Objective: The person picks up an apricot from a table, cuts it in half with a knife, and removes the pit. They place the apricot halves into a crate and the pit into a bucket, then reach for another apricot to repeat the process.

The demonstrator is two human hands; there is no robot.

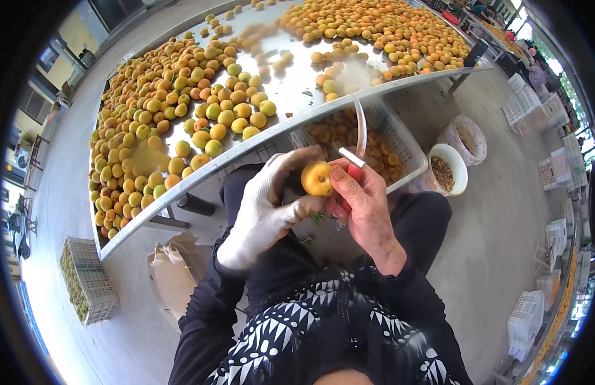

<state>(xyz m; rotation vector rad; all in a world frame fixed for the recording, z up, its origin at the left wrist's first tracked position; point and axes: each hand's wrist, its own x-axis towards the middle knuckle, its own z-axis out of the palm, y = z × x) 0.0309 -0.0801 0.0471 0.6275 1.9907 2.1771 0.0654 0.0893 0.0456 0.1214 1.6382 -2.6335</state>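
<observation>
My left hand (pixel 269 204), in a white knitted glove, grips a yellow apricot (pixel 317 179) between thumb and fingers over my lap. Against the fruit's right side rests the thumb of my right hand (pixel 365 208), which is bare. Its fingers are wrapped round a red-handled knife (pixel 361 131), whose curved blade points up toward the table edge. A short silvery metal tube (pixel 352 156) crosses near the handle; how it joins the knife I cannot make out. Part of the handle is hidden in my palm.
Many apricots (pixel 163 96) cover the metal table (pixel 291 119) in front. Below its edge stands a plastic crate (pixel 410 154) of apricot pieces. Two white buckets (pixel 461 183) sit to the right, one holding brown bits. A crate (pixel 95 282) stands left, with cardboard (pixel 172 273) nearby.
</observation>
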